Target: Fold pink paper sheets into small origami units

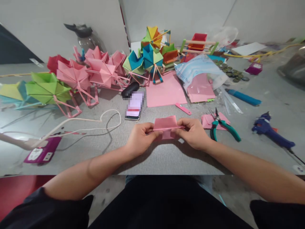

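No text, label, brand or number is readable anywhere; the phone (pixel 134 106) screen is blurred.

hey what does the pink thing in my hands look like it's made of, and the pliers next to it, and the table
Pink folded piece, held by left hand and right hand: looks like matte paper, with sharp creases. Pliers: dark metal jaws, apparently; the teal handles look like rubber or plastic sleeves. Table: grey, matte, finely speckled surface, probably laminate, though the look leaves it open.

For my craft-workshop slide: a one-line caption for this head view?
Left hand and right hand fold pink paper on a grey table, beside pliers.
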`<state>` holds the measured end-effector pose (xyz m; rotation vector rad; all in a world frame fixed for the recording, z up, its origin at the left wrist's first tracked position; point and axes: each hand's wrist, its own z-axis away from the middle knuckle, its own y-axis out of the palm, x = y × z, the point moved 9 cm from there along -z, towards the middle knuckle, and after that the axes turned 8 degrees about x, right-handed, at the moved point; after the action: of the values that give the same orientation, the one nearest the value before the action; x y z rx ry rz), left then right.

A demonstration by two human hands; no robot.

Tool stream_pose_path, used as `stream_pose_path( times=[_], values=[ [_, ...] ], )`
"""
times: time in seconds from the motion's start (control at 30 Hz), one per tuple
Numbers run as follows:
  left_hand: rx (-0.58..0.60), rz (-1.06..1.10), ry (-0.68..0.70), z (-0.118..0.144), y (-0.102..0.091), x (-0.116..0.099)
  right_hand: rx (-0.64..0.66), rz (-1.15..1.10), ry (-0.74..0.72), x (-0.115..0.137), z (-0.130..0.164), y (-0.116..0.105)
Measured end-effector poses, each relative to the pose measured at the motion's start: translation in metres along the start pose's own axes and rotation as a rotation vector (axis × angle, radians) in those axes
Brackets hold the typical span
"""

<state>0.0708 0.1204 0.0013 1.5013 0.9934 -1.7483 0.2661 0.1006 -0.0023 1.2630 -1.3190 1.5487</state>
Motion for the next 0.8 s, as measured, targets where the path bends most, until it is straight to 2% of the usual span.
stream_pose_path(
  times=[0.17,0.3,0.57,0.8],
  values=[
    [0.035,-0.015,-0.049,-0.002,0.002,0.007,0.049,-0.041,-0.007,0.003,-0.001,0.006],
    [0.022,-0.063,-0.009,-0.001,0.001,0.003,0.066,-0.027,-0.007,0.005,-0.001,0.009],
    [0.012,-0.098,0.028,0.002,0.003,-0.005,0.004,0.054,-0.050,0.007,0.003,0.007],
    [0.018,-0.090,0.019,-0.001,0.001,-0.001,0.018,0.032,-0.017,0.006,0.002,0.007]
  ],
)
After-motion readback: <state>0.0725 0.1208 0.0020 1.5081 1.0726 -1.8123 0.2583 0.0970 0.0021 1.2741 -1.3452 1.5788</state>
